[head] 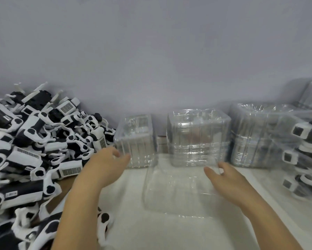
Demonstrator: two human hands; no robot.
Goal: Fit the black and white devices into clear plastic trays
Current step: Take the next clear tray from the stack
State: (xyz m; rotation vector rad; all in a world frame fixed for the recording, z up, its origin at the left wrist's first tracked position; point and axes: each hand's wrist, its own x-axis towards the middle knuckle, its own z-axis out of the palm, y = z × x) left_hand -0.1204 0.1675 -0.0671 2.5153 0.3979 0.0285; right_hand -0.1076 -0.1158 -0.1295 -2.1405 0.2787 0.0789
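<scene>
A single clear thin-walled plastic tray (178, 186) lies on the white counter (151, 231), centre and near. It looks featherlight, flimsy and slick, so take it by the rims. Right hand (225, 179) pinches its far right edge; left hand (106, 165), fingers relaxed and apart, hovers beside the heap of black-and-white handheld devices (34, 141) on the left. Stacked clear trays (198, 138) stand beyond.

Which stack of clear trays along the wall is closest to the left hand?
The leftmost stack of trays, next to the pile of devices. The left hand reaches almost to its lower corner; the other stacks stand farther right.
</scene>
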